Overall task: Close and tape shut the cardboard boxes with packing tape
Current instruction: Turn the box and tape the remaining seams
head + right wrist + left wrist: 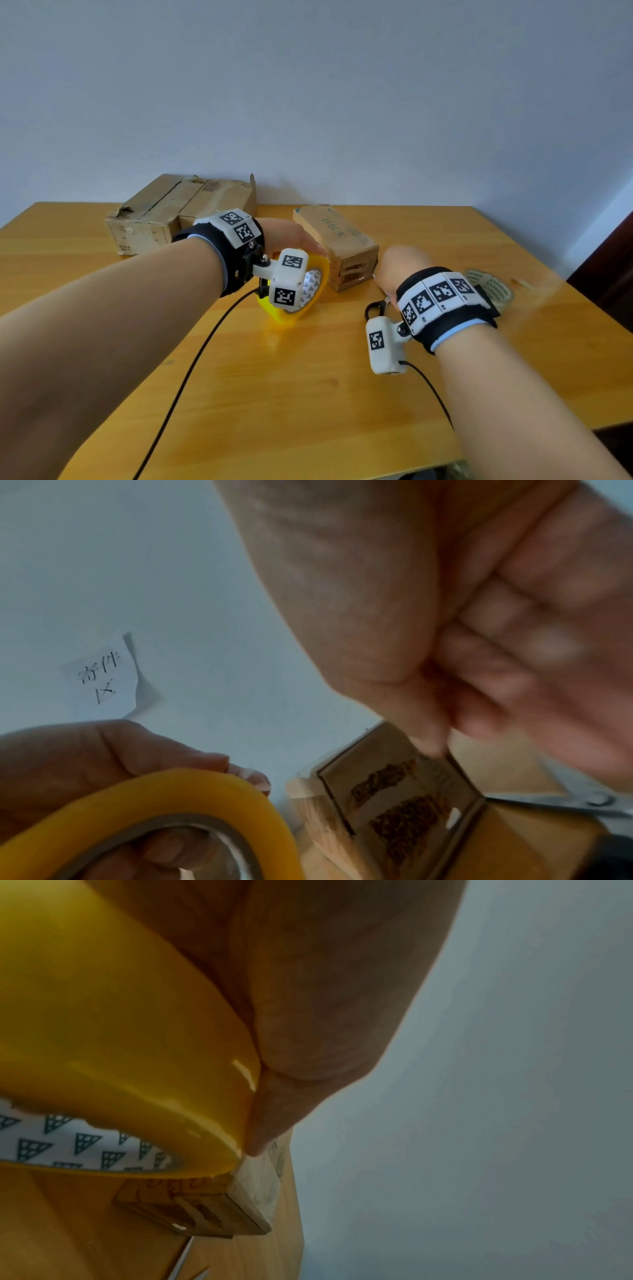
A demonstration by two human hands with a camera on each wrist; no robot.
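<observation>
the left hand (291,236) gripped a round yellow roll of packing tape (313,298), standing on edge on the wooden bench (308,394) just beside the small brown cardboard box (337,245), its fingers (192,761) curled over the rim. the right hand (400,270) hovered at the box's near end, fingers loosely bent and holding nothing, close to metal scissors (561,803). a larger worn cardboard box (178,212) sat by the wall.

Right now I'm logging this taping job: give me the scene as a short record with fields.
left hand: grips the yellow tape roll, held on edge
right hand: fingers curled, near the small box; contents unclear
scissors: flat on the table, beside the small box
large box: back left, by the wall
clear tape roll: flat, far right
</observation>
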